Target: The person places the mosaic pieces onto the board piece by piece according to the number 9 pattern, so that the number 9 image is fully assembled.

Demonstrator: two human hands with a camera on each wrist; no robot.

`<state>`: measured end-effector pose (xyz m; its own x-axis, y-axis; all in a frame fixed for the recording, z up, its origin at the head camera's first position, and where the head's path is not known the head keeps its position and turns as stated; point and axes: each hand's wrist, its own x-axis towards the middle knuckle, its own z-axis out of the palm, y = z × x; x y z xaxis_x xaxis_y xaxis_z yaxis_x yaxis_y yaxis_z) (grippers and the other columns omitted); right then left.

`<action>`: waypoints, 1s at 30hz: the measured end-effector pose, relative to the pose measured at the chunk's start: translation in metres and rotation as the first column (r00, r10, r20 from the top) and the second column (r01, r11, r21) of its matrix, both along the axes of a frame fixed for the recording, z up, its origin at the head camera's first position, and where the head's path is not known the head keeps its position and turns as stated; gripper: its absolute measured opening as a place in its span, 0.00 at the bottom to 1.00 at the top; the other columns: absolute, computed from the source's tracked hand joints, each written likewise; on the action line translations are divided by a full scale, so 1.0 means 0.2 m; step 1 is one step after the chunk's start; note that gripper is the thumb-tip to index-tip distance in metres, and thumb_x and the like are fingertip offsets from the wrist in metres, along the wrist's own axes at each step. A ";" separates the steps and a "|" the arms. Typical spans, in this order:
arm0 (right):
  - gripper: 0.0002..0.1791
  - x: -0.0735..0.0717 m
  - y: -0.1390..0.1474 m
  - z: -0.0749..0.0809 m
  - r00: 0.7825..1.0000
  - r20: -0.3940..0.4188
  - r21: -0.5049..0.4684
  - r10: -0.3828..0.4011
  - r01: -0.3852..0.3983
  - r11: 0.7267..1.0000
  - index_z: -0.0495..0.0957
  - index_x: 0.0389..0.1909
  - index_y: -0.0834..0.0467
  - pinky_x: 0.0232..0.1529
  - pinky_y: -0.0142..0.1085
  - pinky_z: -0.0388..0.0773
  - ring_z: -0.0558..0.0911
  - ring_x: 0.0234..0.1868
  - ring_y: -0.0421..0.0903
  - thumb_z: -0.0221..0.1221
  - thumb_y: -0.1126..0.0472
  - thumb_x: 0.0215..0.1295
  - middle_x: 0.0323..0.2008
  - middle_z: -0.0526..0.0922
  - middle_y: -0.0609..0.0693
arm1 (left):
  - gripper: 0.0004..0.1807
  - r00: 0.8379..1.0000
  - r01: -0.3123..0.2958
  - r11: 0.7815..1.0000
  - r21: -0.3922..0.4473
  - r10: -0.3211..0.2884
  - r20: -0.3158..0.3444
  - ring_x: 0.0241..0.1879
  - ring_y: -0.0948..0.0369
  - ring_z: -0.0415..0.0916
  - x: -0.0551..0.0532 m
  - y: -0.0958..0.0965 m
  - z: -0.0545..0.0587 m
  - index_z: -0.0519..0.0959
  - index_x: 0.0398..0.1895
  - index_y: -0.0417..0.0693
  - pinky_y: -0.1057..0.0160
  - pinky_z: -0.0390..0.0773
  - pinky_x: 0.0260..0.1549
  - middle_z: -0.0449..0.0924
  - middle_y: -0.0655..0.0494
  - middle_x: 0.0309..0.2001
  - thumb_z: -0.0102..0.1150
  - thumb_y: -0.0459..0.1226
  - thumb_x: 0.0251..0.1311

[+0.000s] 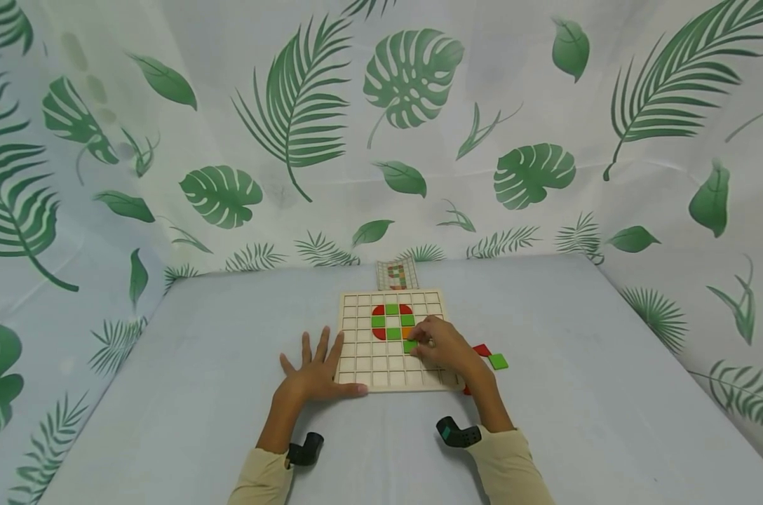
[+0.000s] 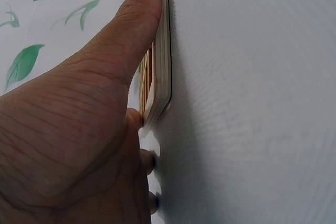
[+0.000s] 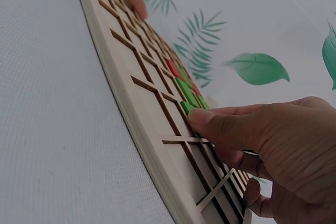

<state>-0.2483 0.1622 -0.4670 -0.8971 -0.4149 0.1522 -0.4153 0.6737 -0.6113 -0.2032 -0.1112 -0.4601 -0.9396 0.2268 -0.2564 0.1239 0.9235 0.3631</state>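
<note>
A wooden grid board (image 1: 356,363) lies on the table. In its cells, red quarter-round pieces (image 1: 379,310), green square tiles (image 1: 391,308) and an orange piece (image 1: 407,332) form a ring. My right hand (image 1: 441,344) pinches a green square tile (image 1: 409,346) at the cell below the orange piece; the right wrist view shows the thumb against this green tile (image 3: 186,107). My left hand (image 1: 312,375) rests with spread fingers at the board's near left corner. Its thumb (image 2: 139,17) lies on the board's near edge.
Right of the board lie a loose green tile (image 1: 498,361) and a red piece (image 1: 482,350); another red piece (image 1: 467,391) shows partly by the right forearm. Behind the board is a pattern card (image 1: 397,275) with a printed grid. Leaf-print cloth (image 1: 331,231) hangs around the table.
</note>
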 end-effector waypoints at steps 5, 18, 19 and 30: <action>0.10 0.00 0.00 0.00 1.000 -0.007 -0.002 0.000 0.000 1.000 0.83 0.41 0.61 0.45 0.40 0.79 0.79 0.40 0.44 0.67 0.63 0.60 0.40 0.80 0.51 | 0.63 1.000 0.001 1.000 -0.008 -0.001 0.000 0.76 0.35 0.24 0.00 0.00 0.02 0.44 0.79 0.53 0.20 0.34 0.59 0.33 0.44 0.80 0.61 0.71 0.46; 0.10 0.01 0.00 0.01 1.000 0.016 -0.026 -0.012 0.013 1.000 0.82 0.42 0.60 0.44 0.39 0.78 0.78 0.40 0.44 0.67 0.63 0.60 0.40 0.80 0.51 | 0.63 1.000 0.001 1.000 -0.010 -0.001 0.002 0.76 0.35 0.24 0.00 0.01 0.02 0.44 0.79 0.53 0.20 0.34 0.59 0.33 0.44 0.80 0.61 0.71 0.46; 0.10 0.01 0.01 0.01 1.000 0.017 -0.027 -0.012 0.013 1.000 0.82 0.42 0.60 0.44 0.39 0.78 0.78 0.40 0.43 0.67 0.63 0.60 0.40 0.80 0.51 | 0.63 1.000 0.001 1.000 -0.012 -0.001 0.002 0.76 0.35 0.24 0.00 0.01 0.02 0.44 0.79 0.53 0.20 0.34 0.59 0.33 0.44 0.80 0.60 0.71 0.46; 0.10 0.01 0.03 -0.01 1.000 -0.015 -0.050 0.010 -0.010 0.999 0.81 0.41 0.61 0.40 0.33 0.77 0.77 0.37 0.41 0.67 0.63 0.60 0.36 0.80 0.49 | 0.64 1.000 0.000 1.000 -0.010 0.000 0.014 0.76 0.36 0.23 0.00 0.00 0.01 0.43 0.79 0.54 0.20 0.33 0.59 0.32 0.45 0.80 0.60 0.72 0.46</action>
